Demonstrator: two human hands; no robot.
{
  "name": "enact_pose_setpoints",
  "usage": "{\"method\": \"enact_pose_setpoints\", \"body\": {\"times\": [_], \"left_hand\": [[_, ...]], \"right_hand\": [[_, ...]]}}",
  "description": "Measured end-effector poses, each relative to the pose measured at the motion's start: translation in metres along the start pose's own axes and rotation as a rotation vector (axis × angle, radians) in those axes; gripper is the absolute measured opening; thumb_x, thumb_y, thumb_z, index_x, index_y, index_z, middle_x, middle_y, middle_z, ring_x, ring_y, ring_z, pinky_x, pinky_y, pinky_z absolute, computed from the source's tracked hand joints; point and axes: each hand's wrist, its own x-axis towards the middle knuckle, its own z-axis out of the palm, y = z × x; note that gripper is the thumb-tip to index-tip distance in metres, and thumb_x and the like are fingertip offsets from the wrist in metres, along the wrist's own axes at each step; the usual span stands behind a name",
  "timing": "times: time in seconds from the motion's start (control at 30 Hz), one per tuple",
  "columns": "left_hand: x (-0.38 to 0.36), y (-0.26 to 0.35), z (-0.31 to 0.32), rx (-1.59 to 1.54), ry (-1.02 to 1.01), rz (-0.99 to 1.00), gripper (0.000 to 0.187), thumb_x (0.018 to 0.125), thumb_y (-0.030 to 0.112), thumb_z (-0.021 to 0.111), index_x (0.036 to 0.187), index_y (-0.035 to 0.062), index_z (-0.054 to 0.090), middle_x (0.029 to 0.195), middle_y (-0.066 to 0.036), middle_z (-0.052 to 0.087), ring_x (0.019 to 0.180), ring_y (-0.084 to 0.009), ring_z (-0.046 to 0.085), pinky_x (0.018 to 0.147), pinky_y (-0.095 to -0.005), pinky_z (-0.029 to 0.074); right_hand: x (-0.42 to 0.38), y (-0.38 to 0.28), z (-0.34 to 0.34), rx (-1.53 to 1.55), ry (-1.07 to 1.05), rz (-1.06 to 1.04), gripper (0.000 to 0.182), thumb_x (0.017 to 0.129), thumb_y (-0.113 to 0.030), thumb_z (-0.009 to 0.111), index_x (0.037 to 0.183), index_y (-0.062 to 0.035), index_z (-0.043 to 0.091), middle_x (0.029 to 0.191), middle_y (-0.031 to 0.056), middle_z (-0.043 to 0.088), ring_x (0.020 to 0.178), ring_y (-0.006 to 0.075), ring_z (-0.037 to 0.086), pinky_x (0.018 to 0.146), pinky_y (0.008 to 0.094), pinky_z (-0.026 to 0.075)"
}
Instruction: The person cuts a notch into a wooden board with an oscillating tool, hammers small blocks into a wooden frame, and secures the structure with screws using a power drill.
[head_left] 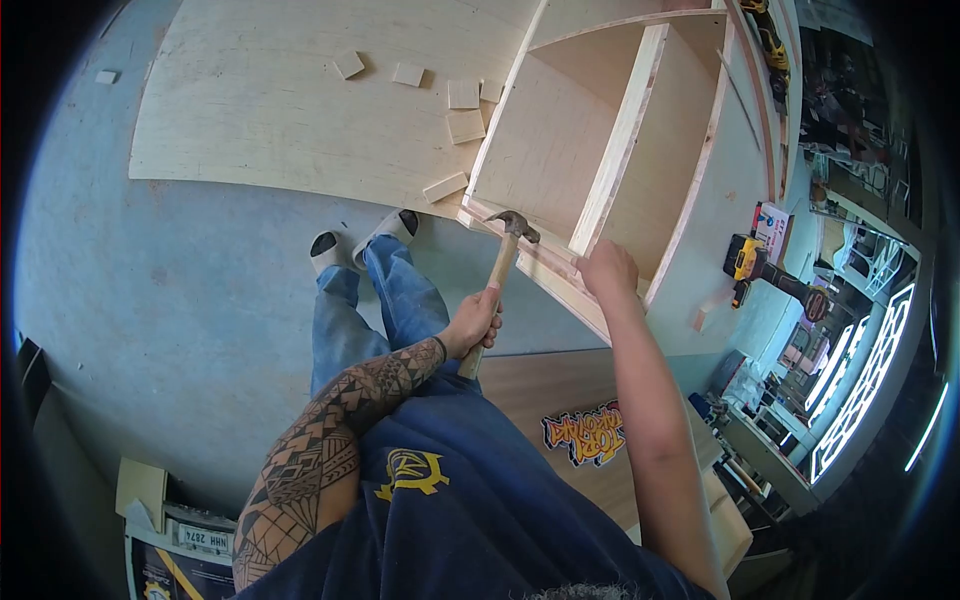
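Observation:
My left hand (471, 325) is wrapped around the wooden handle of a claw hammer (500, 262). Its metal head is up by the near corner of a plywood cabinet frame (545, 140), over the front rail (562, 288). My right hand (608, 268) is closed at the near end of the upright divider (622, 140), against the rail. Whatever its fingers pinch is hidden from view.
Several small wood blocks (465, 126) lie on a large plywood panel (250, 95) left of the cabinet. A yellow-and-black cordless drill (765, 272) sits at right beside a small box (772, 228). A lettered sticker (585, 432) is on a wooden board (520, 395) near my body.

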Motion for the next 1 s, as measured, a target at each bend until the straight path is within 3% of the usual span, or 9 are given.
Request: {"method": "enact_pose_setpoints", "body": {"times": [0.07,0.17,0.43,0.53,0.67,0.83,1.0], "left_hand": [[-0.002,0.001,-0.004,-0.017,-0.006,0.005,0.055,0.112,0.062,0.039,0.105,0.0089,0.048,0.076,0.001,0.045,0.055,-0.0089,0.040,0.048,-0.0281,0.040],[-0.007,-0.006,-0.005,-0.058,0.001,0.018,0.054,0.112,0.062,0.040,0.103,0.0093,0.049,0.074,0.001,0.046,0.054,-0.0090,0.042,0.047,-0.0281,0.041],[-0.009,-0.005,-0.009,-0.006,-0.058,0.004,0.056,0.111,0.063,0.040,0.104,0.0089,0.049,0.074,0.001,0.044,0.054,-0.0085,0.041,0.048,-0.0274,0.039],[-0.012,-0.011,-0.001,-0.041,-0.020,0.087,0.056,0.111,0.064,0.040,0.102,0.0088,0.049,0.073,0.001,0.045,0.054,-0.0084,0.041,0.047,-0.0273,0.039],[-0.015,0.004,-0.013,0.116,-0.059,0.026,0.057,0.111,0.063,0.040,0.103,0.0078,0.051,0.073,0.000,0.048,0.053,-0.0088,0.044,0.046,-0.0274,0.042],[-0.014,-0.011,-0.006,0.184,-0.048,0.137,0.058,0.111,0.064,0.040,0.102,0.0073,0.052,0.073,0.001,0.049,0.051,-0.0085,0.045,0.045,-0.0282,0.045],[-0.017,0.007,-0.014,0.194,-0.093,0.048,0.057,0.111,0.062,0.041,0.100,0.0074,0.052,0.072,0.001,0.048,0.049,-0.0085,0.045,0.043,-0.0276,0.043]], "right_hand": [[0.004,-0.003,-0.004,-0.011,-0.021,-0.008,0.044,0.088,-0.029,0.088,0.121,-0.0027,0.076,0.115,0.0219,0.078,0.114,0.0395,0.074,0.098,0.0479,0.059],[0.008,-0.006,-0.007,-0.048,0.008,-0.011,0.038,0.086,-0.028,0.089,0.114,-0.0046,0.080,0.117,0.0213,0.078,0.114,0.0377,0.075,0.097,0.0477,0.060],[0.015,-0.013,-0.011,-0.096,0.006,-0.004,0.040,0.082,-0.024,0.090,0.117,-0.0061,0.079,0.120,0.0186,0.078,0.116,0.0359,0.074,0.099,0.0457,0.060],[0.019,-0.014,-0.008,-0.105,0.015,0.014,0.037,0.082,-0.019,0.087,0.116,-0.0063,0.079,0.121,0.0187,0.078,0.116,0.0359,0.074,0.098,0.0452,0.060],[0.019,-0.015,-0.011,-0.105,-0.005,0.011,0.036,0.080,-0.017,0.086,0.114,-0.0060,0.079,0.119,0.0193,0.078,0.115,0.0359,0.075,0.097,0.0453,0.061],[0.021,-0.015,-0.009,-0.117,0.018,0.024,0.035,0.079,-0.016,0.086,0.112,-0.0061,0.080,0.118,0.0192,0.079,0.113,0.0357,0.076,0.095,0.0453,0.062],[0.022,-0.012,-0.003,-0.127,0.006,0.011,0.033,0.079,-0.016,0.085,0.111,-0.0068,0.081,0.116,0.0194,0.079,0.111,0.0361,0.076,0.093,0.0453,0.062]]}}
